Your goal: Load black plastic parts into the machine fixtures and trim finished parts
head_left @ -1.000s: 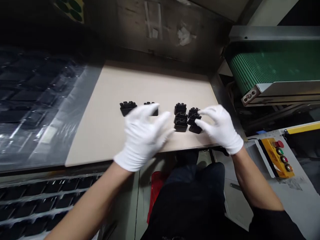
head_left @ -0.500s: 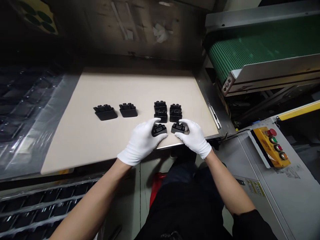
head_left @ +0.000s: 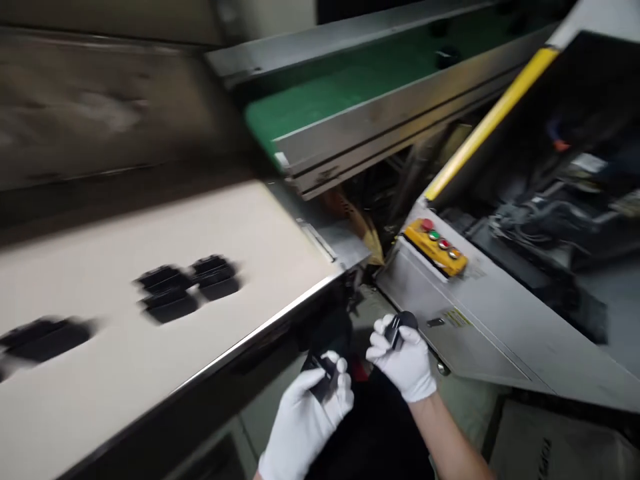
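My left hand (head_left: 310, 410), in a white glove, is closed around a small black plastic part (head_left: 321, 383). My right hand (head_left: 407, 367), gloved in white too, grips a second black plastic part (head_left: 399, 328) between thumb and fingers. Both hands are off the table, held before my body beyond its front edge and a little apart. On the board lie more black parts, smeared by motion: one group (head_left: 170, 303), another group (head_left: 217, 279) beside it, and a further dark shape (head_left: 47, 338) at the left.
A pale board (head_left: 115, 360) covers the table. Behind it runs a green conveyor belt (head_left: 320, 100) with a dark object (head_left: 447, 57) on it. To the right stands a grey machine housing (head_left: 480, 320) with a yellow button box (head_left: 435, 247) and a yellow bar (head_left: 493, 123).
My view has swung to the right, toward the machine. Both hands have lifted the two front parts off the board and brought them in before my body.
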Demonstrator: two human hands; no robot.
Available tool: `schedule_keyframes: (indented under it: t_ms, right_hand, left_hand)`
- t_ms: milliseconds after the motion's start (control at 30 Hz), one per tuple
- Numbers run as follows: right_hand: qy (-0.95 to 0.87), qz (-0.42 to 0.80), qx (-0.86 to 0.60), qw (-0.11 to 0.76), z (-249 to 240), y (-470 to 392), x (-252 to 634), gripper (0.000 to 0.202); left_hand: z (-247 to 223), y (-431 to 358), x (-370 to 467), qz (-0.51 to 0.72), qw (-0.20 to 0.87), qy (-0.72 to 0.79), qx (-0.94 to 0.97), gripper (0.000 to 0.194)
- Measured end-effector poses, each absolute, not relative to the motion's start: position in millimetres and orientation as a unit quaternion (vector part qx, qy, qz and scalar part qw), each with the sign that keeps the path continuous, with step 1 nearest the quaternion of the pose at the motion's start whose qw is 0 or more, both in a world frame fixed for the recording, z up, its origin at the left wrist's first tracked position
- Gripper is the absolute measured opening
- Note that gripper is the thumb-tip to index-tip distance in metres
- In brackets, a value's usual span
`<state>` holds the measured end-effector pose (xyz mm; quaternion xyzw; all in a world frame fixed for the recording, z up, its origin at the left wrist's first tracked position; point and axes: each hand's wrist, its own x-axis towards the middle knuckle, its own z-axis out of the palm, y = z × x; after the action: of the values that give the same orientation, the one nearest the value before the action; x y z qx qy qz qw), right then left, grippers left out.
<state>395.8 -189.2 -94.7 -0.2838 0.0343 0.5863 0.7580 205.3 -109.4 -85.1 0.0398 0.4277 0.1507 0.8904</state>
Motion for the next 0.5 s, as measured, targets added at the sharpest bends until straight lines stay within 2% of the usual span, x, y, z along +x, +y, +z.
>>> schedule_keyframes:
  t_ms: [100, 233, 300, 400, 500]
  right_hand:
    - [0.080, 0.555, -0.275, 0.781, -118, -229, 403, 0.028]
    - [0.089, 0.447, -0.298, 0.839, -119, -263, 444, 0.024]
    - [0.082, 0.362, -0.330, 0.868, -96, -279, 482, 0.021]
    - [-0.004, 0.211, -0.414, 0.886, -36, -305, 553, 0.017]
    - [-0.155, 0.030, -0.559, 0.814, 35, -327, 632, 0.012]
  left_hand:
    - [-88, -123, 261, 0.059, 0.911, 0.398, 0.088, 0.033]
    - [-51, -108, 344, 0.002, 0.899, 0.308, 0.313, 0.029]
    - [-21, -94, 394, 0.009, 0.864, 0.262, 0.429, 0.030]
    - [27, -69, 480, 0.076, 0.796, 0.187, 0.571, 0.027]
    - [71, -47, 578, 0.218, 0.628, 0.056, 0.745, 0.026]
